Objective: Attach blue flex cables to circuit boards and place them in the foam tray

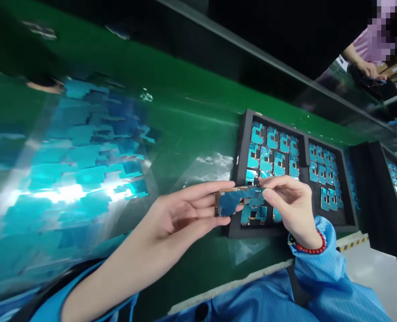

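My left hand (188, 210) grips a small circuit board (230, 202) by its left end, thumb below and fingers above and behind it. The board has a blue film over much of its face. At its right end, my right hand (285, 199) pinches the upper corner between thumb and forefinger; whether it holds the film or the board itself I cannot tell. Both hands are above the near left part of a black tray (240, 147), which holds rows of similar blue-filmed circuit boards (279, 163). A red bead bracelet circles my right wrist.
Many blue film pieces (84, 170) lie under clear plastic on the green table (191, 107) at left. Another black tray (382, 179) with boards stands at far right. A dark shelf edge (238, 44) runs along the back. A co-worker's hand (368, 69) shows at upper right.
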`<state>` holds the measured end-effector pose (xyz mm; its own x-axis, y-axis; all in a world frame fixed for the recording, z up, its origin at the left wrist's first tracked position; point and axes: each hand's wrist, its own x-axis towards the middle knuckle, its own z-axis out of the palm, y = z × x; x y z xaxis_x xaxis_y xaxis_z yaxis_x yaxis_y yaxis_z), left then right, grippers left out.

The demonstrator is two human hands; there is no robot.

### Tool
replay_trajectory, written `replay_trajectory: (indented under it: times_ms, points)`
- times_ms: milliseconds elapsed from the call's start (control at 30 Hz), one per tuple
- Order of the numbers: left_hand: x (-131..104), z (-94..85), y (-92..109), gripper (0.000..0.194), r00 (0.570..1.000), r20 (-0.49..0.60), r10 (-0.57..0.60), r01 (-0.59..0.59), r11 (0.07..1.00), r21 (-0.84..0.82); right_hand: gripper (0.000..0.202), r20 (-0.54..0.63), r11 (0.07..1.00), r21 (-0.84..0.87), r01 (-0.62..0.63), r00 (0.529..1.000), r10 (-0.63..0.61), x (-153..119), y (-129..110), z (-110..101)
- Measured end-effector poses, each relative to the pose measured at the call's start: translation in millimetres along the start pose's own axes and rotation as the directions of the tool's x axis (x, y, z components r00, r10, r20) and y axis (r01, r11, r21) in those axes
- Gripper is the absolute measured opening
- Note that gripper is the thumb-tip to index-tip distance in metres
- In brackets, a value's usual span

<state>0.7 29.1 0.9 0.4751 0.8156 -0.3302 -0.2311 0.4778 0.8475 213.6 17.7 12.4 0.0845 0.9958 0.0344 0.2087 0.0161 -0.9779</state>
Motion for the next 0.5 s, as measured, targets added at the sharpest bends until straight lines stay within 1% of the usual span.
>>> replay_trajectory:
  times_ms: [200, 400, 500]
  points:
    - [-2.8, 1.4, 1.4, 0.033, 1.000, -0.027, -0.013, 0.015, 0.996, 0.086, 0.011, -0.020, 0.999, -0.031, 0.037, 0.999, -0.037, -5.6, -2.9, 0.3]
    - [-5.7, 1.1, -7.1, 0.035, 0.993, -0.089, 0.082, -0.069, 0.989, 0.132, 0.006, -0.030, 0.990, -0.141, 0.034, 0.999, -0.038, -6.8, -5.1, 0.4]
    - [-5.6, 2.1, -8.2, 0.034, 0.993, -0.086, 0.084, -0.071, 0.988, 0.140, 0.007, -0.028, 0.988, -0.148, 0.038, 0.999, -0.042, -6.2, -5.7, 0.7]
